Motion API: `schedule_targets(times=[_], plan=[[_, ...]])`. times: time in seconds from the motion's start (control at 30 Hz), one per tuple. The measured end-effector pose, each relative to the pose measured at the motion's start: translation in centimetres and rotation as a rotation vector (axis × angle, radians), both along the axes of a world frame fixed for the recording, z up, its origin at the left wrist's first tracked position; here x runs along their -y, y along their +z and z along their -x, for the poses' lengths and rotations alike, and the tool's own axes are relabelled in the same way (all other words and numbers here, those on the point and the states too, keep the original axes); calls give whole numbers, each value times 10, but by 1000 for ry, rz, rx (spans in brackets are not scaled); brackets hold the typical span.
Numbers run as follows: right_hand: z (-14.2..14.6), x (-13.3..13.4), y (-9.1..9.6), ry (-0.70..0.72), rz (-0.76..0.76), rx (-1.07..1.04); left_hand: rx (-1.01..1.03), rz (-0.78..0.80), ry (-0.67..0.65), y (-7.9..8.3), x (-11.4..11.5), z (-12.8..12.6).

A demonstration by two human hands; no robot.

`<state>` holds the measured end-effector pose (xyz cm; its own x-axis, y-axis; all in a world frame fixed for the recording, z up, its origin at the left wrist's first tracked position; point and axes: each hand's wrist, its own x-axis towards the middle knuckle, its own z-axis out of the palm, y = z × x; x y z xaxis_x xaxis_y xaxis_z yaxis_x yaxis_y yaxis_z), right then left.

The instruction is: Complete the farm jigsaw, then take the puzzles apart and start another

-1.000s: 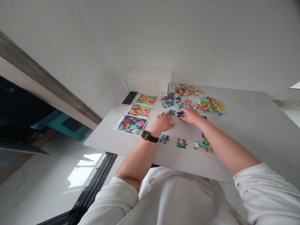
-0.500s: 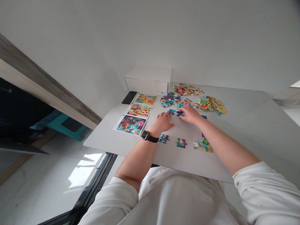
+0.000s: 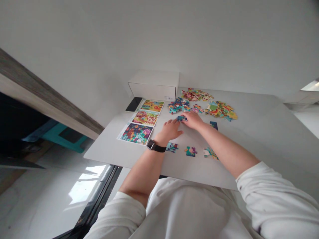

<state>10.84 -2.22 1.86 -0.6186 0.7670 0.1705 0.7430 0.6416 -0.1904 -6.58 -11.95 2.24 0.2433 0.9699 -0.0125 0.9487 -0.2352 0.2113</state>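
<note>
My left hand (image 3: 171, 129) lies flat on the white table, fingers stretched out and thumb apart. Its fingertips are beside a dark blue and teal puzzle piece (image 3: 179, 118); whether they touch it I cannot tell. With bent fingers, my right hand (image 3: 193, 120) grips another dark puzzle piece (image 3: 185, 119), mostly covered, right up against the first one. Nearer me lie a leafy piece (image 3: 172, 147), a teal and purple piece (image 3: 190, 151) and some orange and teal pieces (image 3: 209, 152), partly behind my right forearm. A dark blue piece (image 3: 213, 125) rests right of my right hand.
Picture sheets (image 3: 146, 118) lie at the left, next to a black phone (image 3: 134, 104). Behind them stands a white box (image 3: 152, 90). Heaps of loose pieces fill the back: dark blue (image 3: 178, 105), red (image 3: 195, 95), pink (image 3: 197, 108) and yellow (image 3: 221, 110).
My right hand has moved left with its puzzle piece, closing the gap to the other dark piece. The left hand stays about where it was. The whole view has shifted slightly.
</note>
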Motion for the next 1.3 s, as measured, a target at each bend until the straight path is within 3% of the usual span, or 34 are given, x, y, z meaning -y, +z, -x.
schedule_targets(times=[0.27, 0.43, 0.67, 0.87, 1.0, 1.13, 1.3], plan=[[-6, 9, 4, 51, -66, -80, 191, -106, 236, 10, -7, 12], [-14, 28, 17, 107, -131, -163, 408, -135, 249, 12, -12, 15], [-41, 41, 25, 160, -159, -207, 855, -4, 251, 12, -17, 5], [-67, 44, 29, 186, -127, -225, 948, 84, 220, 8, -15, -11], [-88, 41, 27, 153, -114, -232, 865, 42, 126, 2, -14, -12], [-110, 33, 22, 86, -98, -231, 508, -150, -15, 0, -8, -16], [-125, 19, 18, -12, -75, -177, 152, -71, -228, 0, -4, -29]])
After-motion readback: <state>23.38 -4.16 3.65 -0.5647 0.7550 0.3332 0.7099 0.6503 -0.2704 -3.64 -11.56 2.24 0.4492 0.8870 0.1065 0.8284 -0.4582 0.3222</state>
